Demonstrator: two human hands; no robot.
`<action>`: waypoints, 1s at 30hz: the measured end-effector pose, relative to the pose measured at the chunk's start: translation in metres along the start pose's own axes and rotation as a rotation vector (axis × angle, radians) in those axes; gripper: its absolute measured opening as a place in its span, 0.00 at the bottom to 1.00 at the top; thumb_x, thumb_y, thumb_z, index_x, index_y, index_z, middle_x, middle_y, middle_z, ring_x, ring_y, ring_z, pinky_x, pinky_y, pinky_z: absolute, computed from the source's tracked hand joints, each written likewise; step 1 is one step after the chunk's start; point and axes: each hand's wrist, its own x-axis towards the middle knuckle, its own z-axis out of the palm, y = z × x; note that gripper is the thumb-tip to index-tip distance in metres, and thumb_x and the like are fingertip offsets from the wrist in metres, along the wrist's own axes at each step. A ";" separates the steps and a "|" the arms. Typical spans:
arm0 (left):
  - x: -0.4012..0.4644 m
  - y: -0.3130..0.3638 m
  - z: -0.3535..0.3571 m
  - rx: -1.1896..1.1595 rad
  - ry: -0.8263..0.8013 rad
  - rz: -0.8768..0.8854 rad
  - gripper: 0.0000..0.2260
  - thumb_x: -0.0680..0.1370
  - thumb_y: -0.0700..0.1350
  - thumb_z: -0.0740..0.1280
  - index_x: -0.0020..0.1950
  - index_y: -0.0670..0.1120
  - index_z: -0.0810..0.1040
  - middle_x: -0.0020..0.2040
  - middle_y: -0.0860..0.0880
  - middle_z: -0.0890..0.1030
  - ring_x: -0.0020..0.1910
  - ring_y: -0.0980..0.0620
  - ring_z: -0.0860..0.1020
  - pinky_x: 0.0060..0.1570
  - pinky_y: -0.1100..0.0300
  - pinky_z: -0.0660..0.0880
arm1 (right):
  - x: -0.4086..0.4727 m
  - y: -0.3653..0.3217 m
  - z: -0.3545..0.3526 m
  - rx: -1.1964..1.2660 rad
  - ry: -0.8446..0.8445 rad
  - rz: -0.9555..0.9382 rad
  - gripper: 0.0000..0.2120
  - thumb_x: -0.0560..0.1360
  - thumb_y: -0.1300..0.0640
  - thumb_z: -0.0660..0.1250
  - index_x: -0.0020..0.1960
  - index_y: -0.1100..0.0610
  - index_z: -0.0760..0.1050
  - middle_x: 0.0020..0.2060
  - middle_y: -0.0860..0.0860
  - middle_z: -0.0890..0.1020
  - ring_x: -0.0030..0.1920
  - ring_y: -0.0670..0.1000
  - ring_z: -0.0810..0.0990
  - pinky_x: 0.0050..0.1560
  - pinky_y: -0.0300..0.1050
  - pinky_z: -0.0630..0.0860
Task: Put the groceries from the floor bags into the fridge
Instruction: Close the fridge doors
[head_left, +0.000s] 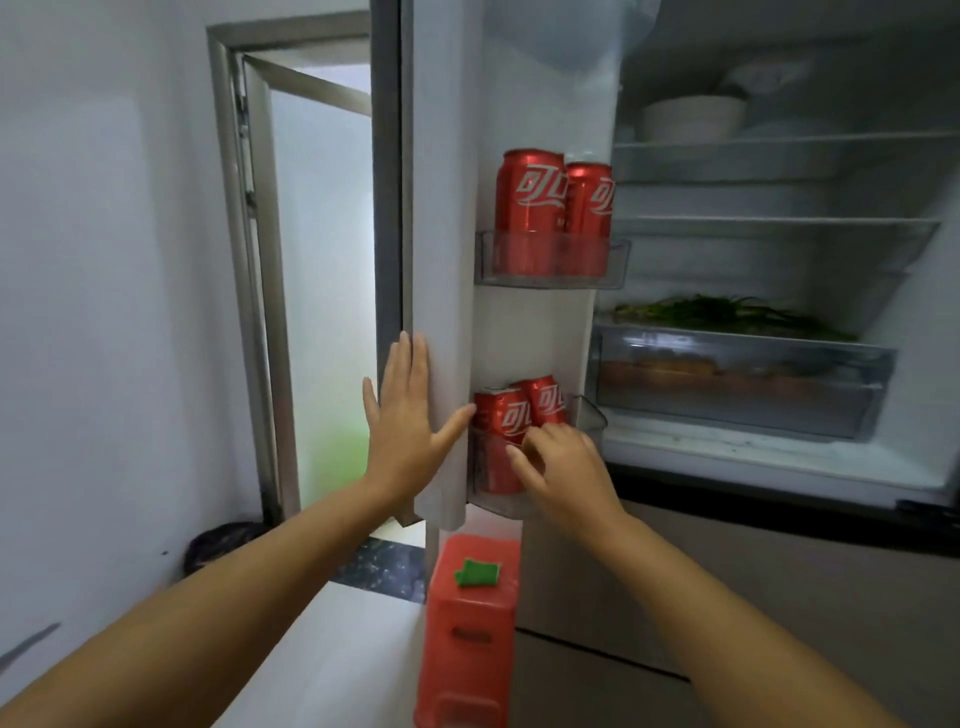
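The fridge door (441, 208) stands open, its inner shelves facing me. Two red cola cans (530, 208) stand in the upper door shelf (550, 265). Two more red cans (501, 415) stand in the lower door shelf (589, 415). My left hand (405, 421) presses flat on the door's edge, fingers straight, thumb tip touching the left lower can. My right hand (563, 467) is at the front of the lower shelf, fingers curled against the cans; whether it grips one is hidden.
Inside the fridge are a white bowl (693, 117) on the top shelf, green vegetables (727, 312) and a clear drawer (743, 384) of orange items. A red plastic stool (467, 634) with a green cloth (478, 571) stands below the door. A doorway (311, 260) opens at left.
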 end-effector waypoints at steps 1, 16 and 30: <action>-0.003 0.004 -0.001 0.040 0.008 0.058 0.38 0.73 0.70 0.49 0.75 0.54 0.36 0.77 0.53 0.39 0.76 0.55 0.39 0.73 0.46 0.36 | -0.004 0.010 -0.005 0.018 0.001 -0.004 0.20 0.75 0.42 0.52 0.38 0.56 0.72 0.36 0.52 0.77 0.40 0.54 0.75 0.44 0.47 0.68; 0.028 0.151 0.037 0.364 0.090 0.979 0.23 0.79 0.53 0.57 0.73 0.50 0.62 0.75 0.43 0.63 0.75 0.46 0.55 0.75 0.48 0.47 | -0.060 0.137 -0.113 0.230 0.209 0.192 0.25 0.81 0.53 0.54 0.76 0.56 0.53 0.74 0.48 0.58 0.74 0.44 0.55 0.71 0.32 0.52; 0.085 0.257 0.194 0.205 0.148 0.836 0.33 0.77 0.51 0.56 0.77 0.41 0.47 0.77 0.43 0.51 0.76 0.51 0.34 0.75 0.52 0.36 | -0.054 0.208 -0.089 0.097 -0.008 0.282 0.41 0.79 0.43 0.58 0.70 0.46 0.25 0.75 0.44 0.33 0.76 0.52 0.55 0.66 0.50 0.71</action>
